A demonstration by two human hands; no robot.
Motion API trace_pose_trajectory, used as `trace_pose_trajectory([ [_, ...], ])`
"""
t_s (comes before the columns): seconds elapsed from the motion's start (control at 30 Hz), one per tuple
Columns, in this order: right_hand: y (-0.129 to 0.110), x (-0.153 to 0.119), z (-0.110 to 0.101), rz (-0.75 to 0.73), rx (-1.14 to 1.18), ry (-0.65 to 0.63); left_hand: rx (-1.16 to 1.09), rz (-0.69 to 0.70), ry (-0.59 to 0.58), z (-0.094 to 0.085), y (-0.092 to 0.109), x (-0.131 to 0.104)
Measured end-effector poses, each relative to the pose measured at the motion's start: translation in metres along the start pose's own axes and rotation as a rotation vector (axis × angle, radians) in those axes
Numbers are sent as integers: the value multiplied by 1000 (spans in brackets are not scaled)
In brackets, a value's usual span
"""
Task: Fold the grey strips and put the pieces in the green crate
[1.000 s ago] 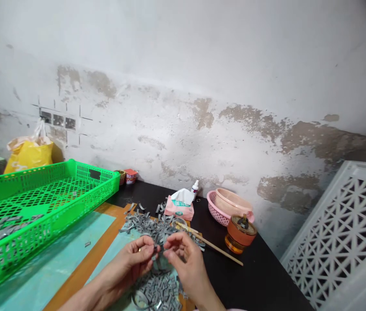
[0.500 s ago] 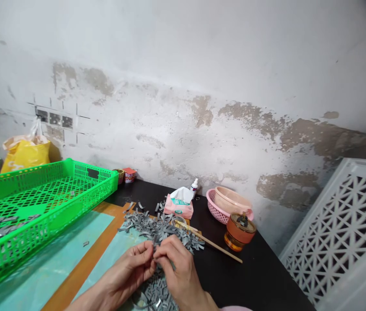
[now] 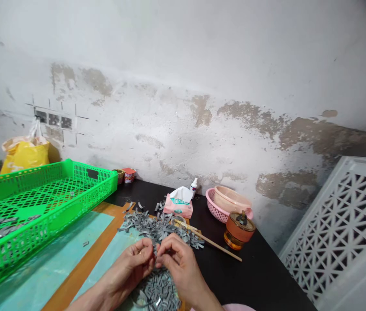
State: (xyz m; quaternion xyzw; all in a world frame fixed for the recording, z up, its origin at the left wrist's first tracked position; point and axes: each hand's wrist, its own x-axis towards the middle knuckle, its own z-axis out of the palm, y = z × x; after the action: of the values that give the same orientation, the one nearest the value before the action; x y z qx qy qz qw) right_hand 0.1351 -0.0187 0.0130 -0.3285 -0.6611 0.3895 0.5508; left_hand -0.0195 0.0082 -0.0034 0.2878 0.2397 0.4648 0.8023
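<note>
lower centre, over the table (image 3: 225, 276): left hand (image 3: 134, 259) in from lower left, fingers bent and narrow, thumb and forefinger tips near together. right hand (image 3: 179, 263) opposite, in from lower right, fingers curled and narrow too, tips just beside those of the left. between the two sets of tips, a small dark bit at most, too small to make out; whether gripped by either hand, unclear.

just beyond the hands: loose heap of grey strips (image 3: 149, 226), spread toward the tissue pack (image 3: 178, 208). just below and nearer, partly hidden by the hands: dense heap of small grey pieces (image 3: 160, 291). across the strips' right side: thin wooden stick (image 3: 218, 246), slanting down to the right onto bare black table.

left: green crate (image 3: 86, 207), open mesh, more grey pieces inside at the near left. beside crate: teal sheet (image 3: 97, 229) with brown tape (image 3: 83, 259) running diagonally, one lone piece (image 3: 86, 244) lying on the sheet.

behind the tissue pack: white bottle (image 3: 194, 185), upright. farther right: pink basket (image 3: 216, 209) with peach bowl (image 3: 231, 198) inside, amber jar (image 3: 239, 233) in front.
</note>
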Motion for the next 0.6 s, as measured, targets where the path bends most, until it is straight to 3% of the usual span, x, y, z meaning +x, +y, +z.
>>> trace_pose_trajectory([
  [0.13, 2, 3, 3, 122, 188, 66, 138, 124, 0, 0, -1, 0],
  [0.43, 6, 7, -1, 229, 179, 156, 407, 231, 50, 8, 3, -4],
  [0.6, 7, 7, -4, 305, 198, 185, 453, 221, 92, 12, 6, -6],
])
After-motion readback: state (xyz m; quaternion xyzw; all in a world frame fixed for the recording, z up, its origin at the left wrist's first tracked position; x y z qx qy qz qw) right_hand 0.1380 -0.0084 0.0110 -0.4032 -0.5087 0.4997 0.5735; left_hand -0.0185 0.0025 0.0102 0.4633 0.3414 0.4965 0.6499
